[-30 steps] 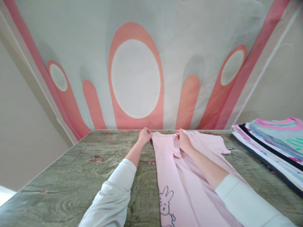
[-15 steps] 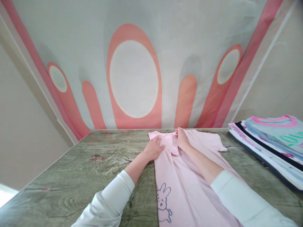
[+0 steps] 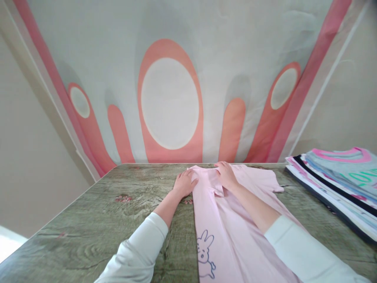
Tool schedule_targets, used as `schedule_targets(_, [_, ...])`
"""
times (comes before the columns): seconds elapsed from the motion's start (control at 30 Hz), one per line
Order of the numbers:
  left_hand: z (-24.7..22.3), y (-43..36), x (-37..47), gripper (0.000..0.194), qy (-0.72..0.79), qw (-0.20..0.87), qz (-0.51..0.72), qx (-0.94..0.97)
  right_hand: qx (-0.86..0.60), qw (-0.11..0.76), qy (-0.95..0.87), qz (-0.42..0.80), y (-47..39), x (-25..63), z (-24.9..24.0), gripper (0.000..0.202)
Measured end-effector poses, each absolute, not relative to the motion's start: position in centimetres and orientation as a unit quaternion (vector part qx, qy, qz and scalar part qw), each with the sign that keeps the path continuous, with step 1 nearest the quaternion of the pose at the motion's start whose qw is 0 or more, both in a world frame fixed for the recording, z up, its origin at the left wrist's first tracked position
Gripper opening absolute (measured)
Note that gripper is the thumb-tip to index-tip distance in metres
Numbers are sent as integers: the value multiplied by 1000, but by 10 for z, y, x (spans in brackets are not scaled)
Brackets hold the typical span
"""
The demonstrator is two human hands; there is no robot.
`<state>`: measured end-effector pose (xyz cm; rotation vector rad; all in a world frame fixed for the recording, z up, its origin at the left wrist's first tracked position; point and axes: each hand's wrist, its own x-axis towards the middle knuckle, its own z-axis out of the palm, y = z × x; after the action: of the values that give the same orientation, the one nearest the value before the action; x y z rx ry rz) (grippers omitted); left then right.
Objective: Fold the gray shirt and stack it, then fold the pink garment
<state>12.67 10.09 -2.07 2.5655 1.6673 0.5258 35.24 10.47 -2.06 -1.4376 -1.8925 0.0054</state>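
Note:
A pink shirt (image 3: pixel 235 228) lies on the wooden table with its left side folded over and a rabbit drawing near the lower left. One short sleeve is doubled back near the top; the other spreads out to the right. My left hand (image 3: pixel 184 184) rests at the fold's upper left corner, fingers spread over the cloth edge and the table. At the neckline, beside the folded sleeve, my right hand (image 3: pixel 226 175) lies on the fabric with its fingers apart.
A stack of folded clothes (image 3: pixel 338 184) lies on the right of the wooden table (image 3: pixel 103 228), a grey shirt with pink collar on top. Behind the far edge stands a wall (image 3: pixel 215 78) with pink and orange shapes.
My left hand has shifted a little left, from the folded sleeve to the shirt's corner. My right hand has let go of its pinch on the collar cloth and its fingers have opened.

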Motion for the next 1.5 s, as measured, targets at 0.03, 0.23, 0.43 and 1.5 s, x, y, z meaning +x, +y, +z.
schedule_targets(0.03, [-20,103,126,42,544,14,181,819,-532,367,-763,18,102,348,-16,26])
schedule_targets(0.23, [-20,112,122,38,576,4,189,795,-383,235,-887,108,80,319,-7,42])
schedule_targets(0.43, [-22,112,124,36,591,-1,169,789,-410,72,-897,149,67,310,-8,74])
schedule_targets(1.5, [11,69,148,12,516,-4,186,836,-442,193,-876,6,-15,326,-3,24])
